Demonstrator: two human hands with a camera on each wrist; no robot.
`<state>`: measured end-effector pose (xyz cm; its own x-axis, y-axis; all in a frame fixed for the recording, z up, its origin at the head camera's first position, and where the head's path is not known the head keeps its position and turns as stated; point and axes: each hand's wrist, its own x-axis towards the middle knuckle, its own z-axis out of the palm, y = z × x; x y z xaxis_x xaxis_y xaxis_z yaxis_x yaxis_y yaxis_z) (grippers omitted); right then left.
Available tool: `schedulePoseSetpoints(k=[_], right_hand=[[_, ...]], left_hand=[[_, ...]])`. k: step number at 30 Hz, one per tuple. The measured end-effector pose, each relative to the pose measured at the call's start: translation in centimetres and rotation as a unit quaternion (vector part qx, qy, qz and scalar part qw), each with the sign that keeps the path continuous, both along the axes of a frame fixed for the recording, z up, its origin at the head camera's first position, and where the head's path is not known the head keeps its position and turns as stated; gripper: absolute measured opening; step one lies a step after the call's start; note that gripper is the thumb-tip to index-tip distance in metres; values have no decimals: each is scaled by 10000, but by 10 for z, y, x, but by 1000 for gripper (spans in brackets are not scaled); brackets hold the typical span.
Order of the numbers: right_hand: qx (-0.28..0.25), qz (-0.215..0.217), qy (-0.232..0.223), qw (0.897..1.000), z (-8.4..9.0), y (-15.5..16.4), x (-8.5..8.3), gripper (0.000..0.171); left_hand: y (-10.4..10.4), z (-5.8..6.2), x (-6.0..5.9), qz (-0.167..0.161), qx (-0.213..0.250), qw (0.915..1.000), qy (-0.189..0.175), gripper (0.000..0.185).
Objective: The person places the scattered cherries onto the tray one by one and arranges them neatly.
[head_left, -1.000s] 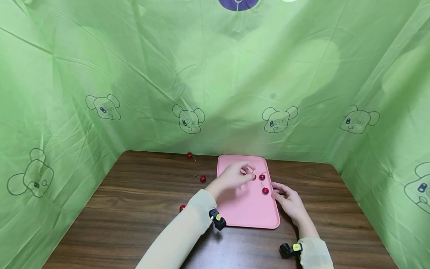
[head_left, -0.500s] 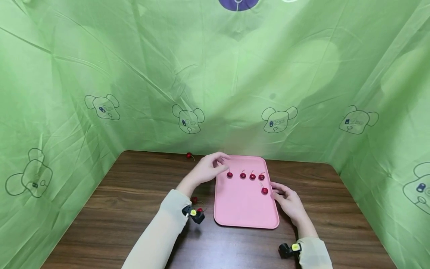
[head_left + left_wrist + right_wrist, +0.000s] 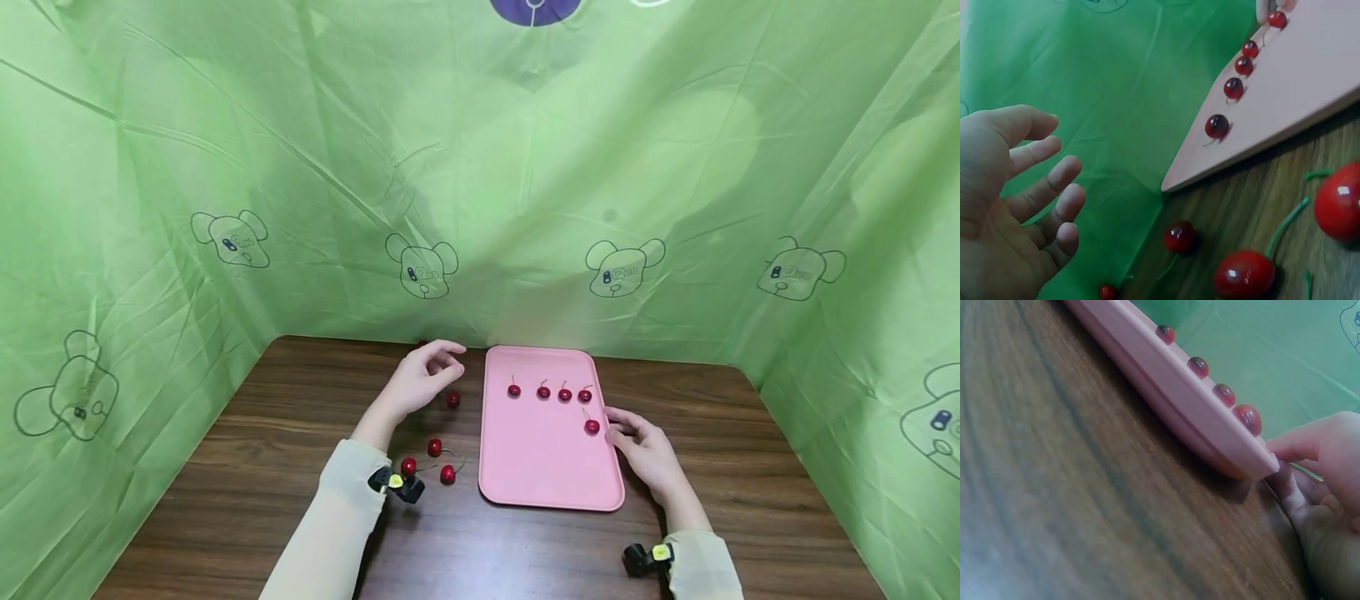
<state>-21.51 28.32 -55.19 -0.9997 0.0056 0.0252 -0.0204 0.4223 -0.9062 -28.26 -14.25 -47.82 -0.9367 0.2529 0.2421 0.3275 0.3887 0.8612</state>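
Note:
My left hand hovers above the table left of the pink tray, fingers loosely bent and holding nothing. A red cherry lies just below its fingertips, and another cherry at the back is mostly hidden by the hand in the head view. My right hand holds the tray's right edge, with the rim between thumb and fingers. Several cherries with stems lie on the tray: a row across its upper part, from the leftmost cherry to the rightmost, and one cherry below the right end.
Nearer the front, left of the tray, a group of cherries lies on the brown wooden table: an upper one, a left one and a lower one. A green curtain encloses the back and sides.
My left hand set a cherry down at the left end of the tray's row, let go and moved left off the tray. My right hand stays at the tray's edge.

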Motion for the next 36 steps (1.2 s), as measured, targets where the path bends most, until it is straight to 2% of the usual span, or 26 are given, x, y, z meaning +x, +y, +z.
schedulePoseSetpoints(k=[8, 17, 25, 31, 36], right_hand=[[84, -19, -92, 9999, -4, 2, -3, 40], [93, 18, 4, 10000, -4, 2, -4, 40], [52, 70, -20, 10000, -2, 0, -4, 40], [129, 42, -80, 9999, -2, 0, -2, 41], [141, 26, -55, 9999, -1, 1, -1, 41]], left_hand=[[-18, -9, 6, 310, 104, 9995, 47, 28], [-28, -22, 12, 570, 168, 9981, -153, 30], [-27, -36, 14, 652, -229, 9971, -325, 34], [-23, -39, 18, 583, -593, 9946, -622, 38], [-16, -42, 19, 533, -728, 9935, -690, 38]])
